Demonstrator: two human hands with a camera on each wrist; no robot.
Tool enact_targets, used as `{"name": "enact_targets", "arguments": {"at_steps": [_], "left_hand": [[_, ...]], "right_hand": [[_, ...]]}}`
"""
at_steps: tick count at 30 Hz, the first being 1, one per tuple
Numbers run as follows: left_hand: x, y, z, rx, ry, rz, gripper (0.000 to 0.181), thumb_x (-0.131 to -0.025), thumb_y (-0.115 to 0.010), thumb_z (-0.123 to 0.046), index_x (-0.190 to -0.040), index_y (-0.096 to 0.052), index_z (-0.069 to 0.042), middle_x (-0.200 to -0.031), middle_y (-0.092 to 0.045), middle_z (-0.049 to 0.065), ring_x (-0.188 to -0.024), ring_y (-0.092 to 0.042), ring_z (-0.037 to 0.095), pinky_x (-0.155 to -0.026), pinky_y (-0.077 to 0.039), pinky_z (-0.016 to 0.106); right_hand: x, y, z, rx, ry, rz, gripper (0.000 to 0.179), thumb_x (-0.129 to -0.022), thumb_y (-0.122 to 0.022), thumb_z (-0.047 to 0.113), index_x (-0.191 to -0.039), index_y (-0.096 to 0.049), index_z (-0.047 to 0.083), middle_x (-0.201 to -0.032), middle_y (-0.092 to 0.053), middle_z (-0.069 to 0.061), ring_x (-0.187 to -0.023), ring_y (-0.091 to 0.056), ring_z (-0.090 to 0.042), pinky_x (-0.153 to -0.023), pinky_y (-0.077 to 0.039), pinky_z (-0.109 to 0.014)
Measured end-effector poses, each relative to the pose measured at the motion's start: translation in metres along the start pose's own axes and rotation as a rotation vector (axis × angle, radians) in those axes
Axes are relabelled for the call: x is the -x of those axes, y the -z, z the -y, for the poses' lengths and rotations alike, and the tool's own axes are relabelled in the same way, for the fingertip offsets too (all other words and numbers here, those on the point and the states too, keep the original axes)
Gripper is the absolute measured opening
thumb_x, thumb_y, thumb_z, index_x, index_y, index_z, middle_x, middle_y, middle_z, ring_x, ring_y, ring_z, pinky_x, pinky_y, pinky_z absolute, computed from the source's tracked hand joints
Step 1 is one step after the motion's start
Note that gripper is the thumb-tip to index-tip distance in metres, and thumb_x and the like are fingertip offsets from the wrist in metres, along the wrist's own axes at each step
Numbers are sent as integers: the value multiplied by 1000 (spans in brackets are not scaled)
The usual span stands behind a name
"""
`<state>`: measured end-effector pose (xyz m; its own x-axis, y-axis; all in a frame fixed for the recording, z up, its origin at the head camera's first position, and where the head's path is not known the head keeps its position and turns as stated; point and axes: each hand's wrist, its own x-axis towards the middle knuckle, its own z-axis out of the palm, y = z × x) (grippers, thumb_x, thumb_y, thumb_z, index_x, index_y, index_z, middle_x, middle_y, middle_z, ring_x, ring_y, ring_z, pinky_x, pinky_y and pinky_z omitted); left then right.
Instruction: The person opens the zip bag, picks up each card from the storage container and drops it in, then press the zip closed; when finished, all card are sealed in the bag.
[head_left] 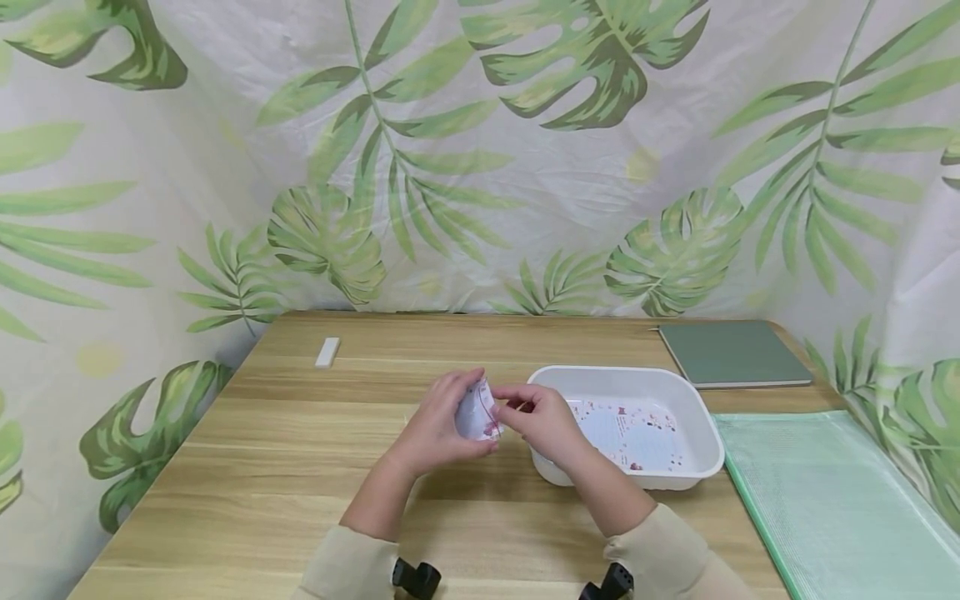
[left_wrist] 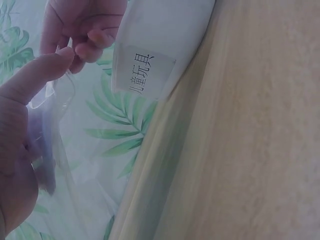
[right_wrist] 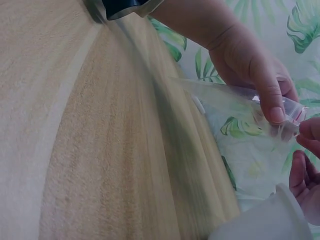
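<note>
Both hands [head_left: 495,421] pinch clear bag [head_left: 478,410]

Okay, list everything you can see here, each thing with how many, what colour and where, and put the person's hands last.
small clear plastic bag with pink print: one, clear with pink, held up between both hands over the table's middle
white rectangular plastic tub: one, white, right of the hands; a label with black characters on its outer wall in the left wrist view
printed sheet: one, white with pink specks, flat inside the tub
small white block: one, white, far left of the table
grey-green notebook: one, far right corner
pale green mesh zip pouch: one, right edge
light wooden table: one
leaf-print curtain: white and green, behind and at both sides
left hand: holds the bag
right hand: fingers pinch the bag's top edge
</note>
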<state>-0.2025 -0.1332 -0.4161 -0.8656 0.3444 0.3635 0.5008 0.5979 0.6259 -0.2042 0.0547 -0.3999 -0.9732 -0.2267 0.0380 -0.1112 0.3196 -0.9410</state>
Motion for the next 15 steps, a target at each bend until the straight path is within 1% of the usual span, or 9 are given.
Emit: {"name": "enact_targets", "arguments": {"at_steps": [3,6,9,15], "left_hand": [[0,-1,0,1,-4,1,94,-62,-90,-29,-142,-47,-4,-135,-54,13,-121,-50,27,-94,-48,44],[0,-1,1,1,-4,5,94,-63,-90,-30,-143,-47,-4,-135,-54,13,-121,-50,27,-94,-48,44],[0,-1,0,3,-1,10,95,-63,-90,-30,-143,-46,-4,-136,-53,13,-121,-50,27,-94,-48,44],[1,1,-3,36,26,10,95,-63,-90,-28,-144,-45,-7,-137,-52,12,-119,-50,25,-93,-48,43]], "right_hand": [[-1,-2,-1,-21,-19,20,28,-87,-71,19,-112,-73,7,-103,-67,-10,-72,-53,-9,-61,-47,-22],[-2,-3,-2,-52,-50,43,29,-89,-70,19,-114,-72,6,-112,-69,-12,-75,-56,-7,-65,-52,-24],[-3,-3,-3,-63,-57,50,29,-89,-69,20,-115,-72,6,-112,-71,-12,-76,-58,-7,-67,-54,-26],[-4,-1,-4,-58,-49,20,26,-89,-69,19,-109,-73,4,-104,-73,-13,-77,-62,-10,-66,-54,-26]]}}
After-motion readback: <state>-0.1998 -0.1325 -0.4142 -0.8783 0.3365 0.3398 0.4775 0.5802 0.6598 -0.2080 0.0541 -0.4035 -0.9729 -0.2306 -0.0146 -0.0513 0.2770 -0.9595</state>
